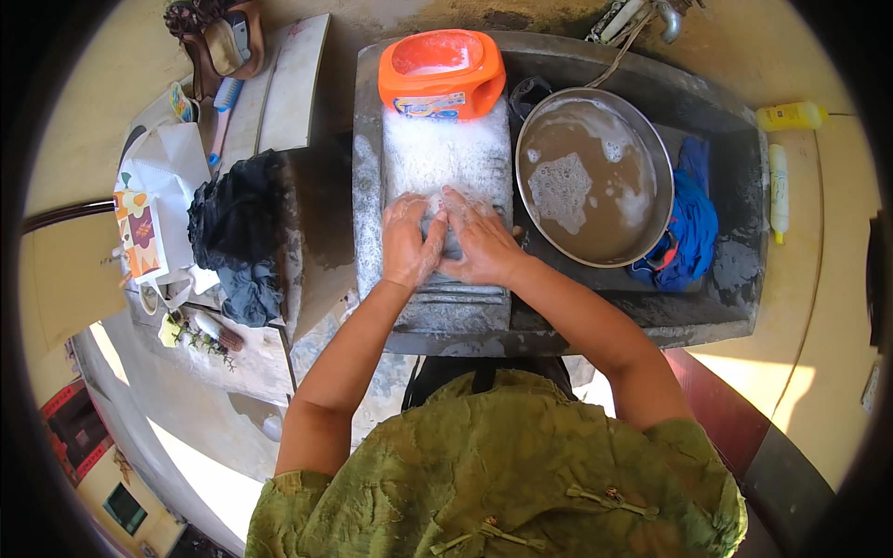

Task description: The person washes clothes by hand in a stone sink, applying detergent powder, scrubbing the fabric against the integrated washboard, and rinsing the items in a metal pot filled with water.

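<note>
My left hand (pixel 411 240) and my right hand (pixel 481 240) press side by side, thumbs close together, on a soapy grey cloth (pixel 450 240); most of it is hidden under them. Beneath lies the ribbed stone washboard (pixel 453 310) of a laundry sink, its upper part covered in white suds (pixel 446 150). A cut-open orange Tide detergent jug (pixel 488 63) stands at the board's far end. Right of my hands, a round metal basin (pixel 593 247) holds murky brown water with foam patches.
Blue wet clothing (pixel 691 237) lies in the sink right of the basin. Black cloth (pixel 241 216), a scrub brush (pixel 224 111) and a white bag (pixel 164 167) sit at the left. Yellow (pixel 790 116) and white (pixel 779 185) bottles are at the right. A metal tap (pixel 671 22) is above.
</note>
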A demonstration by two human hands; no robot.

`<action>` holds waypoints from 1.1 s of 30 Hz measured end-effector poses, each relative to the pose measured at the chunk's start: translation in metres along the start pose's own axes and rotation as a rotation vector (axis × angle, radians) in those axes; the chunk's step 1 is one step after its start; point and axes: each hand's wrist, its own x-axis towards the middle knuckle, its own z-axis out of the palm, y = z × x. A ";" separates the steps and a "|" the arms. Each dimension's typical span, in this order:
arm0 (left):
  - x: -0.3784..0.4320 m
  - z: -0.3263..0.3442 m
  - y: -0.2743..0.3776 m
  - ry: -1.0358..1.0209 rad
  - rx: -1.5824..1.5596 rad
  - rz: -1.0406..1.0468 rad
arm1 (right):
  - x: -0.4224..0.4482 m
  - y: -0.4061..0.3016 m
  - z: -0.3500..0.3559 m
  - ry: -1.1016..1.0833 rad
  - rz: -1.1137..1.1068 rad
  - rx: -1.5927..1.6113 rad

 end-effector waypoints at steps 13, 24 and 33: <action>0.037 0.020 -0.043 -0.016 0.050 -0.088 | 0.037 0.008 0.004 -0.140 0.140 0.149; -0.092 -0.050 -0.013 0.204 -1.048 -0.788 | -0.008 0.011 -0.003 0.082 0.187 0.277; -0.105 -0.051 0.038 -0.125 -1.195 -0.972 | -0.025 -0.034 -0.026 -0.116 0.605 1.233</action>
